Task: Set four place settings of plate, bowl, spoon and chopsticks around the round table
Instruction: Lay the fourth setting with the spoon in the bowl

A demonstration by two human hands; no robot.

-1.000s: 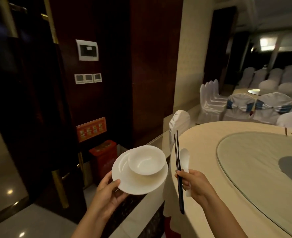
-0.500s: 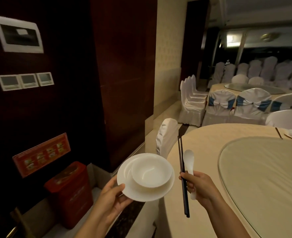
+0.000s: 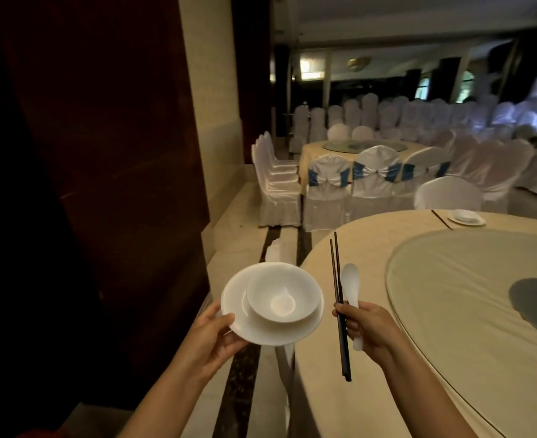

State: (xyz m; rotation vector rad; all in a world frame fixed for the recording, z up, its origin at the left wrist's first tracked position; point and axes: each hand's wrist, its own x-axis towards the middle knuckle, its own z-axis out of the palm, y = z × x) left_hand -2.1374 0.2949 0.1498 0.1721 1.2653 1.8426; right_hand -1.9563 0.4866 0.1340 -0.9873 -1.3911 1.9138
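My left hand [image 3: 214, 338] grips the near-left rim of a white plate [image 3: 238, 314] with a white bowl [image 3: 281, 294] standing on it, held in the air left of the round table [image 3: 339, 263]. My right hand [image 3: 366, 327] holds a pair of dark chopsticks [image 3: 336, 273] and a white spoon [image 3: 350, 279] together above the table's left edge, tips pointing away. At the table's far side lies a set plate with bowl [image 3: 466, 218], with chopsticks [image 3: 441, 219] lying to its left.
A glass turntable [image 3: 450, 279] covers the table's middle. A white-covered chair [image 3: 276, 251] stands at the table's left edge, another chair [image 3: 448, 194] at the far side. Dark wood wall panels [image 3: 103, 153] rise on the left. More covered chairs and a second table [image 3: 355, 147] fill the back.
My view has swung right along the table, leaving the wall panels and red box behind. Both hands keep their loads and have come slightly closer to the table edge.
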